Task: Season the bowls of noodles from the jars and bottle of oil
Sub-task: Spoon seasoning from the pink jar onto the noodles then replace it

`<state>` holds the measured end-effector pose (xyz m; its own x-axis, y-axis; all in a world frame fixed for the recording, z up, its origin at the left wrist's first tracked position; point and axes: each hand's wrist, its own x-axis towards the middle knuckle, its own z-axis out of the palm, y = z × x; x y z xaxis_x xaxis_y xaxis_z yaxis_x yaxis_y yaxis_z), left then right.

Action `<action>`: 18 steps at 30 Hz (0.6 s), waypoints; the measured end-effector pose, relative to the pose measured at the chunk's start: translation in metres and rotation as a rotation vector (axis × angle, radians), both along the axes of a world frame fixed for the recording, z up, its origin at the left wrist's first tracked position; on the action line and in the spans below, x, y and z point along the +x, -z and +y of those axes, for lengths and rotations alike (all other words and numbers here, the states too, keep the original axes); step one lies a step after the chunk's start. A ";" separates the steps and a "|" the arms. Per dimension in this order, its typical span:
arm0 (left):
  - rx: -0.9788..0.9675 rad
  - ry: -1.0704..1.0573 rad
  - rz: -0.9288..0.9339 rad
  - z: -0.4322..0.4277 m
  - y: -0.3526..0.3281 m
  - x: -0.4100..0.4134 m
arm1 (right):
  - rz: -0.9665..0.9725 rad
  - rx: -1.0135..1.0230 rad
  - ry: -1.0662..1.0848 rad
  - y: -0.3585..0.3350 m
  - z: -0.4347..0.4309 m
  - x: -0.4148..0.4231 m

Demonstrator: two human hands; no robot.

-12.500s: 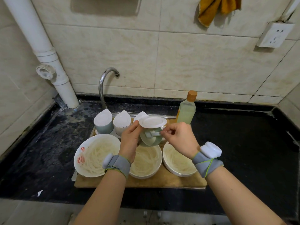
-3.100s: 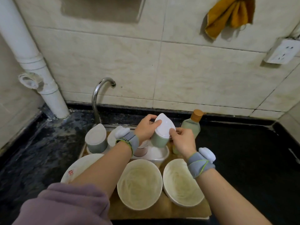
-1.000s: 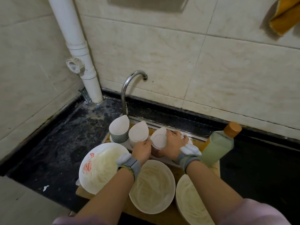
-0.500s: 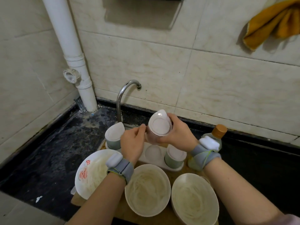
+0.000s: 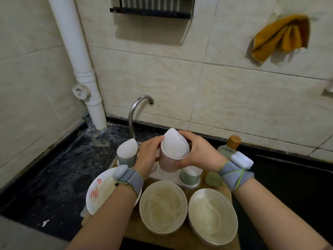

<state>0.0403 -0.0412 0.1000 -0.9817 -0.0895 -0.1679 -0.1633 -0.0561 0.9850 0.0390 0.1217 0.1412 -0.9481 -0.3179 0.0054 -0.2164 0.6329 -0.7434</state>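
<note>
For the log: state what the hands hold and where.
Pink jar: right hand wraps its side, left hand fingers touch its lid edge.

A dark, speckled stone desk (image 5: 59, 170) runs along a tiled wall. A wooden board (image 5: 134, 226) lies on it, near the front edge. On the board stand three bowls of pale noodles (image 5: 163, 206), side by side. Behind them sits a white jar tray (image 5: 168, 175) with lidded green jars (image 5: 127, 154) and, to its right, a bottle of oil (image 5: 228, 150).
</note>
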 end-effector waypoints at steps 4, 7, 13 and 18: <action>-0.001 0.074 -0.083 0.001 0.000 0.002 | -0.044 0.010 0.009 0.008 0.003 0.005; -0.015 0.103 -0.112 0.001 0.002 0.004 | -0.093 -0.041 -0.027 0.010 0.008 0.008; 0.024 0.078 -0.141 0.003 0.008 0.006 | -0.308 -0.286 -0.024 0.013 0.022 0.011; 0.144 0.104 -0.173 -0.002 0.016 0.005 | -0.374 -0.486 0.019 0.025 0.028 0.008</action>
